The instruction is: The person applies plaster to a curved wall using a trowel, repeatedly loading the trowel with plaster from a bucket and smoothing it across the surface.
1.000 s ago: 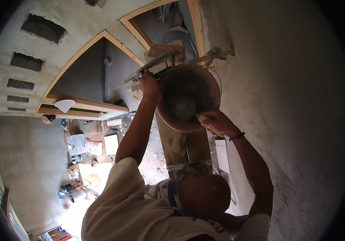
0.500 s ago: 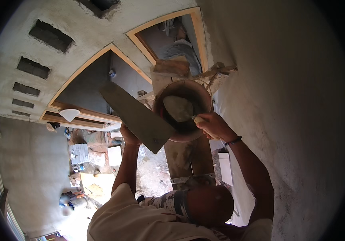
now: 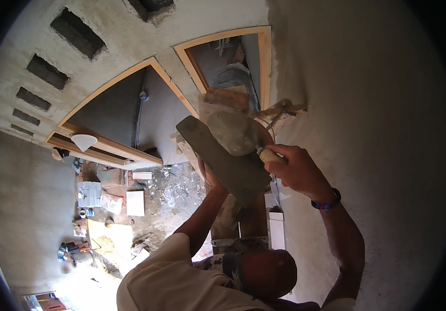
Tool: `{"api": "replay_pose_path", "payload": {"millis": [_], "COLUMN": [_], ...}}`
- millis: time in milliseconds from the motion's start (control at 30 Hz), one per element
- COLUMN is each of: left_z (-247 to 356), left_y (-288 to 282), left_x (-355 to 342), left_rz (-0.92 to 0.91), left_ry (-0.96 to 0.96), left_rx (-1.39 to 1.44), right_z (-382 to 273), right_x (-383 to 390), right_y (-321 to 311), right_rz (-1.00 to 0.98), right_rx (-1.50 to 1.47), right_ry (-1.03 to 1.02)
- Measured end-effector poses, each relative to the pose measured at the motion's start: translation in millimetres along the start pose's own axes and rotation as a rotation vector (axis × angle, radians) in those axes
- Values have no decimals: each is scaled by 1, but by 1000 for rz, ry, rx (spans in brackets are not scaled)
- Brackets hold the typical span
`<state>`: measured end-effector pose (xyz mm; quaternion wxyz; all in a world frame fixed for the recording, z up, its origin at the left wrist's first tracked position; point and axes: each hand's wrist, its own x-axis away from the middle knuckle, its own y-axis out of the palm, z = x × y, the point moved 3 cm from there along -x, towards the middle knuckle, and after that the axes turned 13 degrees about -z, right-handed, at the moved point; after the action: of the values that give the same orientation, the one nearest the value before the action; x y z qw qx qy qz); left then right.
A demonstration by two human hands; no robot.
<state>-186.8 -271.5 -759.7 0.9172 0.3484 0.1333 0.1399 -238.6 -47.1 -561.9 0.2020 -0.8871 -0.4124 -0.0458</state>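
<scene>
My left hand (image 3: 210, 176) grips a long flat plastering float (image 3: 215, 168) from underneath, its fingers partly hidden. My right hand (image 3: 298, 171) holds the wooden handle of a trowel (image 3: 267, 154), whose blade carries a rounded heap of wet grey mortar (image 3: 231, 132) just over the float. Behind them the reddish bucket (image 3: 263, 129) is mostly covered. A plank (image 3: 254, 215) lies below my hands.
A plastered wall (image 3: 378, 129) runs along the right. A bracket (image 3: 290, 110) meets it near a reddish block (image 3: 225, 97). Wooden door frames (image 3: 167, 78) are ahead. Below left are stacked grey slabs (image 3: 89, 193), a sand pile (image 3: 111, 233) and another person (image 3: 72, 253).
The float has turned flat and swung rightward over the bucket. My right hand has lifted the trowel, loaded with mortar, out of the bucket's mouth onto or just above the float.
</scene>
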Motion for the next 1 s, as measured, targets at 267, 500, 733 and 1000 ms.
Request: {"api": "replay_pose_path", "payload": {"millis": [267,500,733,1000], "left_z": [-46,-63,-61,-51], "left_y": [34,-10,36,32], "left_x": [-14,-24,-20,4], "left_rz": [-214,-83,-459,-215], "left_ry": [-93,-11,17,-151], "left_rx": [-435,378,773,256], "right_z": [-42,-34,-17,-8], "right_x": [27,28,34,30], "right_y": [33,65,60,24], "right_rz": [130,289,393,163], "right_rx": [714,923,921,-342], "right_ry": [35,-51,-149,-17]}}
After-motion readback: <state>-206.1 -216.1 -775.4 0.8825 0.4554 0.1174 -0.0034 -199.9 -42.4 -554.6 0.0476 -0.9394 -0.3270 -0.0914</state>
